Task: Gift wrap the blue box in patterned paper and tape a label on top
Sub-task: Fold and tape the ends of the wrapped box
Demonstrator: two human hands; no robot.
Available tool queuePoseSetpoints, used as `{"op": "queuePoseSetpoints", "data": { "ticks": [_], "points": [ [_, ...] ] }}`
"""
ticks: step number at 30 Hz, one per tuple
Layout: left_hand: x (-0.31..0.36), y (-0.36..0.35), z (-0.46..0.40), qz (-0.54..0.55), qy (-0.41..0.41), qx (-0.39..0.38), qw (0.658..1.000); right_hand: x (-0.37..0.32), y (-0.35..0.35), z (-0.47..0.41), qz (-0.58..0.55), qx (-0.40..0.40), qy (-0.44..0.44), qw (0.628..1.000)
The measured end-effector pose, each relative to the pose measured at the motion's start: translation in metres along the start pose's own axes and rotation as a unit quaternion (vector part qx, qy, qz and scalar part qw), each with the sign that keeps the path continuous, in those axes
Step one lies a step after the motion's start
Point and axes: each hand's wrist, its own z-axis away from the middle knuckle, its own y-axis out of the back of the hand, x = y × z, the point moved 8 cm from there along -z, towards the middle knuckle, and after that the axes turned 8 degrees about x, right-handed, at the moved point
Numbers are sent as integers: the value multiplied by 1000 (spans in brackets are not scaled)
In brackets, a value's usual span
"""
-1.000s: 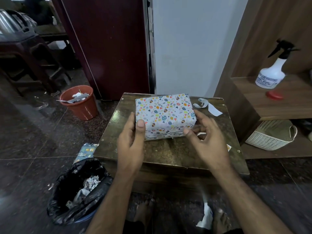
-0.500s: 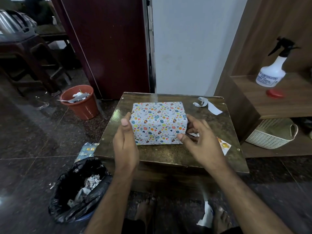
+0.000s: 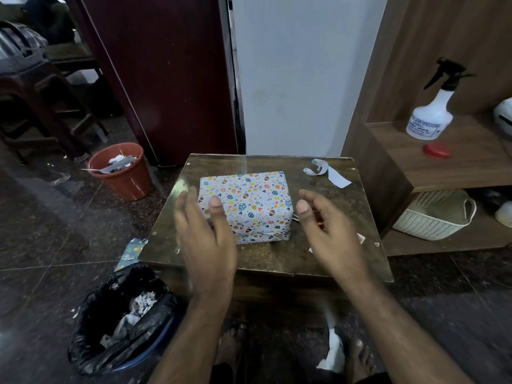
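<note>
Both hands withdrawn from box (image 3: 245,206) since earlier frame. Left hand (image 3: 206,231) and right hand (image 3: 329,231) now held loose-fingered, nothing gripped. Box set down wrapped, frame centre, on table (image 3: 277,256). Wrapping judged complete; label still to be taped; paper strip (image 3: 327,173) seen upper right of table.

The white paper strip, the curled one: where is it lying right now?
In the head view the white paper strip lies at the far right corner of the small brown table, beyond and right of the wrapped box, below the spray bottle.
</note>
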Motion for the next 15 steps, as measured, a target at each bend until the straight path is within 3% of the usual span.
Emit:
{"op": "queuePoseSetpoints", "data": {
  "ticks": [4,7,10,15],
  "points": [
    [-16,4,-1,33,101,15,994,-9,-16,5,15,-33,20,999],
    [-13,5,-4,99,102,-11,990,-4,-13,-1,-2,4,-7,1000],
    [-12,4,-5,169,89,-34,981,2,-16,-3,-63,-12,-16,998],
    [-25,0,-2,96,127,-33,987,8,-24,2,-54,-42,1,998]
  ]
}}
